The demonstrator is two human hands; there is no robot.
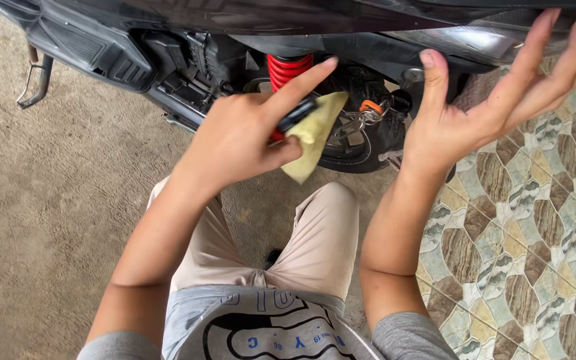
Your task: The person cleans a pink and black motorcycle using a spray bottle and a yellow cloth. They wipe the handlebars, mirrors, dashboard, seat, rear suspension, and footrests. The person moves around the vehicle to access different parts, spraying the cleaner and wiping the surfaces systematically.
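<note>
My left hand (248, 137) is closed on a yellow cloth (315, 133) and a dark tool handle (297, 115), index finger stretched toward the red shock spring (288, 69) of a black motorbike (168, 47). My right hand (495, 100) is spread, palm up, fingers against the underside of the bike's dark rear body (448, 37). A bunch of keys with an orange tag (367, 112) hangs by the rear wheel (361, 150), just right of the cloth.
I crouch with beige-trousered knees (321, 233) under my arms. Rough concrete floor (55, 200) spreads to the left; patterned tiles (528, 233) cover the right. A metal stand leg (35, 83) sticks down at upper left.
</note>
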